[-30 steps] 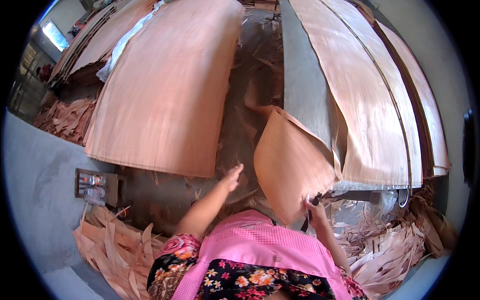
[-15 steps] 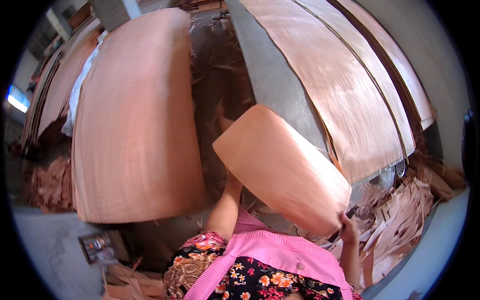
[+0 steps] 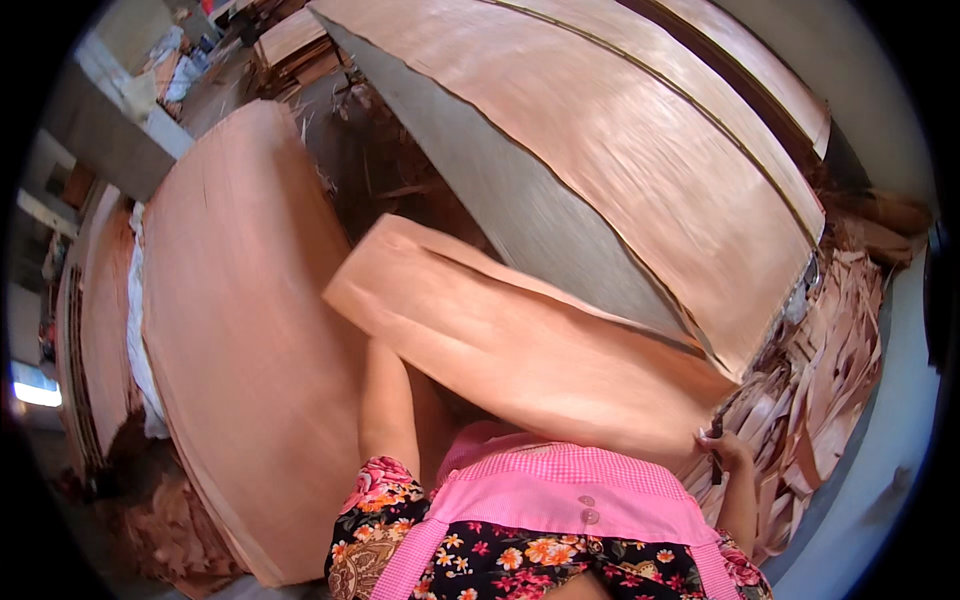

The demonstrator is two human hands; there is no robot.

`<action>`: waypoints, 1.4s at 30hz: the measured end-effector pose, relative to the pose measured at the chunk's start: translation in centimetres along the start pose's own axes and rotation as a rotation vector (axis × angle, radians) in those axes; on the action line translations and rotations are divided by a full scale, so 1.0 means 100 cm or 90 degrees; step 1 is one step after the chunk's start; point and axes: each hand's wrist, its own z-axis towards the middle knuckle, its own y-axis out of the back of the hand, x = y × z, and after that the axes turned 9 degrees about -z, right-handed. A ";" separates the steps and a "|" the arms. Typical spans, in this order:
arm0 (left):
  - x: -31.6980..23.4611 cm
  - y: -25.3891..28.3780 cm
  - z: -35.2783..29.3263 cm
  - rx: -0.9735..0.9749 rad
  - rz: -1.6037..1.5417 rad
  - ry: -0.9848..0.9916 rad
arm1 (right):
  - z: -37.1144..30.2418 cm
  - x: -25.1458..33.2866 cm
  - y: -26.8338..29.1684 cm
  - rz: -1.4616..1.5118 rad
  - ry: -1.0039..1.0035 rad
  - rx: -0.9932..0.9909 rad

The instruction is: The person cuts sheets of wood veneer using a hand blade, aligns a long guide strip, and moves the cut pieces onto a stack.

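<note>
Holding one loose wood sheet [image 3: 530, 345] along the left edge of the table [image 3: 560, 225], with its right end by the table's near left corner. Gripping that end between closed fingers of the right hand [image 3: 730, 452], with one small dark object [image 3: 717, 466] in the same hand. Reaching under the sheet's far end with the left forearm [image 3: 388, 415]; cannot tell the grip of the left hand, hidden beneath. On the table, one wide wood layer [image 3: 640, 170], crossed lengthwise by one thin rod [image 3: 665, 82]. Past the table's left edge, one large pile [image 3: 245, 340]. Along its near edge, one scrap heap [image 3: 835, 370].
</note>
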 end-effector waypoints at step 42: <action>-0.058 -0.161 0.569 0.009 0.380 0.070 | 0.017 0.240 -0.284 0.521 -0.127 -0.358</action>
